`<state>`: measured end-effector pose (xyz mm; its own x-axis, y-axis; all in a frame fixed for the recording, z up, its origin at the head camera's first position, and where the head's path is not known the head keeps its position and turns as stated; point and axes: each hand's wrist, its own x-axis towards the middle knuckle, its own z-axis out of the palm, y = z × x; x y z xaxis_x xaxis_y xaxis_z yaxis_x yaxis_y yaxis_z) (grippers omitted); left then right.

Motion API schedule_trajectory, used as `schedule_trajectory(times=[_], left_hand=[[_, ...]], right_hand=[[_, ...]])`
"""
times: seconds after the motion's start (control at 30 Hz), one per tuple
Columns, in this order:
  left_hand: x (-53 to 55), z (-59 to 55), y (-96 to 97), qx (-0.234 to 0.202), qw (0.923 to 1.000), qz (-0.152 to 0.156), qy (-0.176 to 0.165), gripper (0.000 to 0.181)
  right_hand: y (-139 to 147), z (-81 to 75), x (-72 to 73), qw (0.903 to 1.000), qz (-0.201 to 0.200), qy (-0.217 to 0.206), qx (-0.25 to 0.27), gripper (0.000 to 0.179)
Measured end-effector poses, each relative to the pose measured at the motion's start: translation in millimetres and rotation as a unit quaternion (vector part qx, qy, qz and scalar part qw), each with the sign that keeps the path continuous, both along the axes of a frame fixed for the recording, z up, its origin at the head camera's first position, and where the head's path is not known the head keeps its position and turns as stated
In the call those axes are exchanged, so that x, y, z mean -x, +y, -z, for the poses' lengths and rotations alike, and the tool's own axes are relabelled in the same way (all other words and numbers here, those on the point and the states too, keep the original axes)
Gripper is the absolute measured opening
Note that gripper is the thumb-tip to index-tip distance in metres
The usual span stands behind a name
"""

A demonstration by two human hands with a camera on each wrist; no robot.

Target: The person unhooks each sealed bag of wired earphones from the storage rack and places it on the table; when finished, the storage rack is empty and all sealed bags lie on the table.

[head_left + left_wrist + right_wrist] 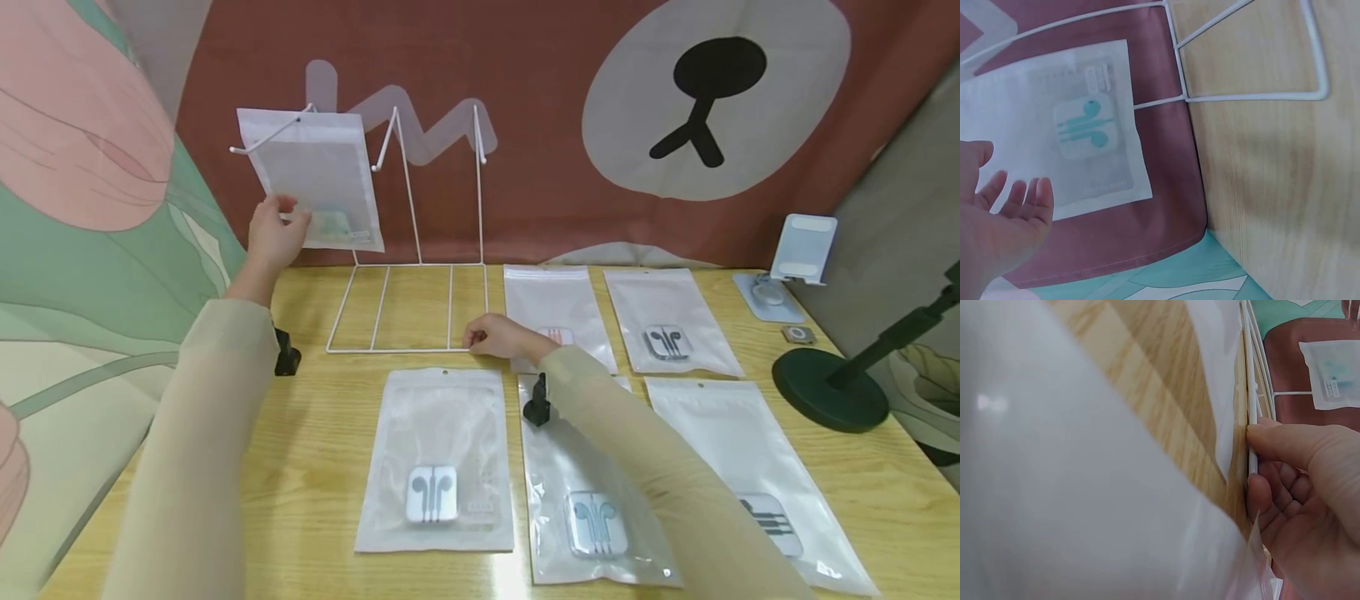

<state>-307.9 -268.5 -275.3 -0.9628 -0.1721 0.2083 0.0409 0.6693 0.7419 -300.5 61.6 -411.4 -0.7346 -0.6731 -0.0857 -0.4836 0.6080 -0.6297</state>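
Observation:
A white wire rack (pixel 397 266) stands at the back of the table, with a pouch of earphones (pixel 333 179) hanging from its left hook. My left hand (pixel 277 232) is at the lower left of that pouch, fingers loosely bent and apart; in the left wrist view a boxed pair of teal earphones (pixel 1087 127) shows through the film. With thumb and fingers my right hand (pixel 501 337) pinches the rack's front right corner, and the right wrist view shows the wire (pixel 1252 450) between them. The rack's middle and right hooks hold nothing.
Flat on the table lie a pouch (pixel 435 417) in front of the rack and several more on the right, such as one with dark earphones (pixel 667 304). Further right are a phone stand (pixel 802 250) and a dark green round base with a pole (pixel 828 392). Curtains hang behind.

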Motion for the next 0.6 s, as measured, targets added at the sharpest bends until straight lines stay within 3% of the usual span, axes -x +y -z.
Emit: schedule_trajectory(times=[0.27, 0.4, 0.6], left_hand=[[15.0, -13.9, -6.4, -0.08, 0.9955, -0.05, -0.005, 0.064], [17.6, -15.6, -7.3, -0.083, 0.996, -0.032, 0.008, 0.065], [25.3, -11.8, 5.4, -0.049, 0.9987, 0.009, -0.014, 0.059]], right_hand=[[-1.1, -0.5, 0.7, 1.0, -0.005, -0.003, -0.002, 0.006], [-1.7, -0.8, 0.4, 0.9999, -0.012, -0.003, -0.001, 0.005], [-0.4, -0.7, 0.8, 1.0, -0.007, -0.005, -0.002, 0.005]])
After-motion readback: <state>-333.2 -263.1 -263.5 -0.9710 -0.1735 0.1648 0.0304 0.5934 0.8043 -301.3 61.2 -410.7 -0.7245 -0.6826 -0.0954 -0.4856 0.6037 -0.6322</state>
